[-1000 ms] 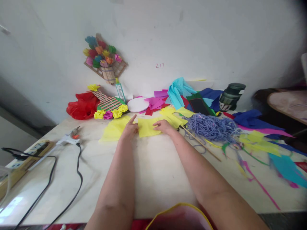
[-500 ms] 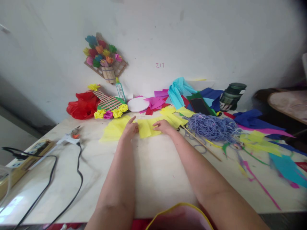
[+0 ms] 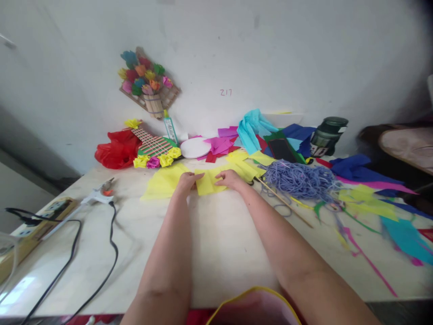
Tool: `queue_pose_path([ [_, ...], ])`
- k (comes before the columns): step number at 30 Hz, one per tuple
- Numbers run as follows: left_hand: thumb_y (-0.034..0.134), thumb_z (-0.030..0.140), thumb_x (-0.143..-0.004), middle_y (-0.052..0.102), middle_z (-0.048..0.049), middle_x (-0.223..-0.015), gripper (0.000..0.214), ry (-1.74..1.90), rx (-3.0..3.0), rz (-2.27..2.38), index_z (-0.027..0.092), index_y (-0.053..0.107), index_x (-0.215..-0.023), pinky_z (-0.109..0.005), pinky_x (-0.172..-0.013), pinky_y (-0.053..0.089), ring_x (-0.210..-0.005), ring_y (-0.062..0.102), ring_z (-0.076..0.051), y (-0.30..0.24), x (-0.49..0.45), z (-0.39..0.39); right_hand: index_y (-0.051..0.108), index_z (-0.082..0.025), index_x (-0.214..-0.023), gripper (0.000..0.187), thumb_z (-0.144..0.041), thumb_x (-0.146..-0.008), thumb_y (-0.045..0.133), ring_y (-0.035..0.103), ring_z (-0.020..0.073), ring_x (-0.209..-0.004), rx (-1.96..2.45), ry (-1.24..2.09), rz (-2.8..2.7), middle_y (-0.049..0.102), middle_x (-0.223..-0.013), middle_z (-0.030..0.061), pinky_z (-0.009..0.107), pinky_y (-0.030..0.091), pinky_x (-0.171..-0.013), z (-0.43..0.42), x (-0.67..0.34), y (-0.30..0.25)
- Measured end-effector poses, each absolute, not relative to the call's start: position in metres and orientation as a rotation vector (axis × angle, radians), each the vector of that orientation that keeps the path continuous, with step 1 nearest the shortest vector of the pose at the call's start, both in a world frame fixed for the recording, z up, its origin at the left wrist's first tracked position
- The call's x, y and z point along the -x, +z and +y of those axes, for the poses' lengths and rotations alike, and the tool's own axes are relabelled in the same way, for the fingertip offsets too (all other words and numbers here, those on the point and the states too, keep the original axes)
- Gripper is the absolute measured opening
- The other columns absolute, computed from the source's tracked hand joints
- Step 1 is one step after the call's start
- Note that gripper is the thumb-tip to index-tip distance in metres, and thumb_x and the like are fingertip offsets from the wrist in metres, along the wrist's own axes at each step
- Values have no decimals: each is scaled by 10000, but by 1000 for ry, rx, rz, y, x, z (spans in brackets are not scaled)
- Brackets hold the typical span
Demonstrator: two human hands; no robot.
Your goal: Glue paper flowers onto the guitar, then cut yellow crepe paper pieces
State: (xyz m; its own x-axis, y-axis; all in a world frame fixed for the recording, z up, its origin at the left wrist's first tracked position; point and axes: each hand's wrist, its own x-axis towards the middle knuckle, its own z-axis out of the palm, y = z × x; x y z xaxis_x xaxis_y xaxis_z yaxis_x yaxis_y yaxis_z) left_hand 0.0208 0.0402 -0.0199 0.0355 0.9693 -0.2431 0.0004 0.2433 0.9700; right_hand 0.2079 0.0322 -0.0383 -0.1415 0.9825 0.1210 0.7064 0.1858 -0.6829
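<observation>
A piece of yellow crepe paper lies between my hands over the pale tabletop. My left hand pinches its left edge, the thumb on top and the other fingers underneath or hidden. On the right side, the fingers of my right hand are closed on the same paper. More yellow crepe paper spreads out flat to the left, partly behind my left hand. Further yellow pieces lie just beyond my right hand.
A tangle of purple yarn and a thin stick lie to the right. A glue gun with its black cord and a power strip are left. Behind stand a glue bottle, a white disc and a dark green jar.
My left hand has turned and closed its thumb and fingers on the left edge of the yellow paper. My right hand has stayed nearly in place.
</observation>
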Motion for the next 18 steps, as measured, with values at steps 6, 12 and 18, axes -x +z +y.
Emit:
queue_pose_path([
  [6,779,166,-432,594,-53,-542,312,879,-1040,1415,116,562,-649,-313,-511,492,-565,600,-212,-15,-23,38,688,-202,-907,383,-383,-570,703,587,147,-696,1628,617,-1932,670,-815,36,219,416,-596,27,-205,-31],
  [12,682,49,-484,570,-47,-478,200,874,-1046,1440,128,590,-643,-307,-497,478,-530,590,-212,-19,-20,41,685,-202,-917,402,-400,-568,700,584,154,-721,1662,586,-1974,666,-830,42,222,411,-607,22,-204,-24],
  [18,650,28,-517,586,-42,-512,206,862,-1034,1332,118,613,-699,-281,-498,476,-539,595,-192,-17,-16,37,687,-201,-905,407,-411,-557,706,582,160,-729,1658,588,-1975,662,-824,41,227,409,-614,22,-204,-25],
])
